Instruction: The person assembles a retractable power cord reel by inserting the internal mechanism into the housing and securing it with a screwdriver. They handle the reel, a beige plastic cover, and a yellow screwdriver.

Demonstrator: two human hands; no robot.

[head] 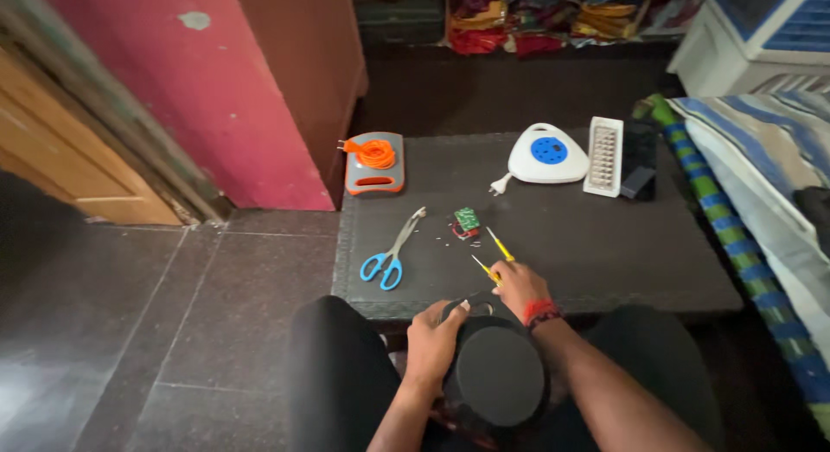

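Note:
My left hand [435,334] grips the rim of a round black object [499,374] that rests on my lap. My right hand [520,285] holds a thin yellow-handled tool [484,269] at the object's top edge, near the table's front edge. A second yellow tool [500,244] lies on the dark low table [588,245] just beyond my right hand. A small green circuit board [467,221] with red wires lies behind it. Blue-handled scissors [392,251] lie on the table to the left.
At the back of the table stand an orange and grey device [374,164] with an orange cord, a white extension socket [548,155] with a blue centre, a white lamp panel [603,155] and a black item [640,162]. A striped bed [761,193] is at the right, a pink wall [199,89] at the left.

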